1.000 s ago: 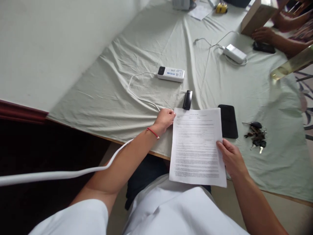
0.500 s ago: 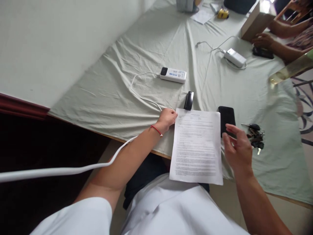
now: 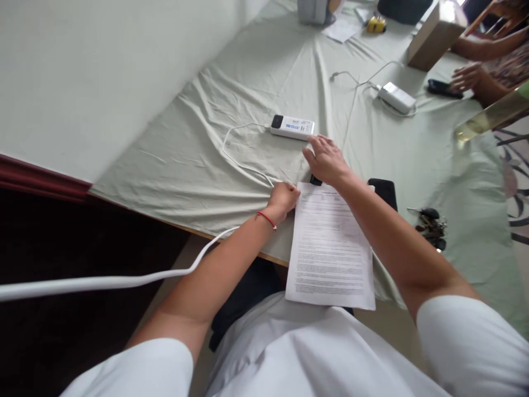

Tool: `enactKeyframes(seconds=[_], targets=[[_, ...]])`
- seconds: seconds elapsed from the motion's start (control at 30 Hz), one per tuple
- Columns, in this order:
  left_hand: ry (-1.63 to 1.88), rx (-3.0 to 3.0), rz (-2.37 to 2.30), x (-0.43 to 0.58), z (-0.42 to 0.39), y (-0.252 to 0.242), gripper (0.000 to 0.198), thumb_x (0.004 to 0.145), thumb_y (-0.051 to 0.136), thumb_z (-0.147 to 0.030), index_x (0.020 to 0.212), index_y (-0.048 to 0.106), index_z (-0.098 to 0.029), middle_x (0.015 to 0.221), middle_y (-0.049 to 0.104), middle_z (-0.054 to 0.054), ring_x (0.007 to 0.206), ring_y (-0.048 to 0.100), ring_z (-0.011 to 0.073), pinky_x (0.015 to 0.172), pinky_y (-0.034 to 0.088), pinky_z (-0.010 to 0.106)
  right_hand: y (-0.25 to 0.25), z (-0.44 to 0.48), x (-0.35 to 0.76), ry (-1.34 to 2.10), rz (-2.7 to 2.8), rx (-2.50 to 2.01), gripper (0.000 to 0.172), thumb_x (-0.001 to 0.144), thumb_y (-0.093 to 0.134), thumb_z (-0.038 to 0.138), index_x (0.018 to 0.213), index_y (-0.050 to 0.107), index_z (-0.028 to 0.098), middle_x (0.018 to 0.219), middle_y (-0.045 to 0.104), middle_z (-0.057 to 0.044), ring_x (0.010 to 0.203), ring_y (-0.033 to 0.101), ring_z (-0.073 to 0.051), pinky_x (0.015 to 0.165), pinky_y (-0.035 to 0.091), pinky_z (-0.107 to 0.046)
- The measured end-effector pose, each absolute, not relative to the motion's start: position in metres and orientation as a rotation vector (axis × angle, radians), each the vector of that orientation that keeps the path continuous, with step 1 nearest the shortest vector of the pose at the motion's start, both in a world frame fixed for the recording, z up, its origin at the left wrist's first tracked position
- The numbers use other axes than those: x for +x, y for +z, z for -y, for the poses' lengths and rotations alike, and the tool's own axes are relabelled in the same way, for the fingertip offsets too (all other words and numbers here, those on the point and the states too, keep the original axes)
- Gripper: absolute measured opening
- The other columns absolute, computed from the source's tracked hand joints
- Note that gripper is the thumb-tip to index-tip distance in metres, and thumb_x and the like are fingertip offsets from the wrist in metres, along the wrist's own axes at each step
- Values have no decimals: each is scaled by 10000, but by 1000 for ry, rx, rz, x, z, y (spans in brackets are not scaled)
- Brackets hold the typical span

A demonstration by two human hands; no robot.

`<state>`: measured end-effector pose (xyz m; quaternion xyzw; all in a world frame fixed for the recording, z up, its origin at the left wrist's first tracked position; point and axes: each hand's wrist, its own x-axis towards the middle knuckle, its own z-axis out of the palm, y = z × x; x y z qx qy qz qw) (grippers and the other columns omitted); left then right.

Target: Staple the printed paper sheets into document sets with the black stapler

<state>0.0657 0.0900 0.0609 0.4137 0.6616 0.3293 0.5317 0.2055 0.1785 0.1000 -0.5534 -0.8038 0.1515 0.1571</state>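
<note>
My left hand (image 3: 284, 198), a red string bracelet on its wrist, pinches the top left corner of a printed paper (image 3: 330, 248). The paper lies partly on the table and overhangs its front edge against my white shirt. Over the paper's top edge, my right hand (image 3: 326, 159) reaches with fingers stretched out and apart. Beneath its palm is a small glossy black stapler-like object (image 3: 316, 180), mostly hidden; whether the hand touches it I cannot tell. Just beyond the fingertips lies a white power bank (image 3: 292, 127) with a cable plugged in.
A black phone or wallet (image 3: 383, 193) lies right of the paper, beside a bunch of keys (image 3: 432, 227). Another white power bank (image 3: 397, 97), a cardboard box (image 3: 436, 36) and a yellow tape measure (image 3: 376, 24) stand farther back. A co-worker's hand (image 3: 469, 76) touches a dark phone (image 3: 444, 88).
My right hand has moved from beside the paper, up and left, over the black object. My left hand stays at the corner. The co-worker's hand has shifted right along the dark phone.
</note>
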Motion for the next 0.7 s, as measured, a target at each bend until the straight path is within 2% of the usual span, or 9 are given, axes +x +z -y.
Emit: enactKeyframes(seconds=[0.13,0.3,0.53,0.63,0.7], targets=[[782,1001,-1599,65,-91,57,258,758,672,-119,563,516,-189,539,442,-19,607,441,135,584,318,257,79,-183,192,536,2392,-1648,557,1128,388,418,1605,526,166,1734,469,-124,1675,287,-354,1346,130,-721],[760,1004,-1604,65,-90,59,292,762,658,-119,538,486,-193,514,385,-31,590,423,130,575,302,261,62,-171,192,358,2332,-1647,500,1147,353,391,1523,625,203,1680,551,-87,1692,256,-318,1358,37,-699],[752,1013,-1578,65,-89,62,258,756,694,-139,552,542,-181,528,465,-12,581,462,136,584,344,262,60,-171,191,326,2332,-1650,482,1120,378,430,1473,656,255,1661,570,-95,1674,295,-341,1339,91,-738],[778,1028,-1599,65,-88,57,234,756,697,-132,558,578,-171,548,501,5,611,489,147,607,364,270,63,-176,192,312,2246,-1700,508,1120,361,441,1500,620,225,1672,549,-123,1666,298,-355,1331,150,-716],[788,1031,-1608,64,-85,55,254,762,670,-109,537,571,-173,526,472,0,595,468,147,600,350,273,68,-176,201,297,2162,-1701,533,1127,317,433,1508,598,187,1654,555,-159,1645,340,-351,1326,225,-665]])
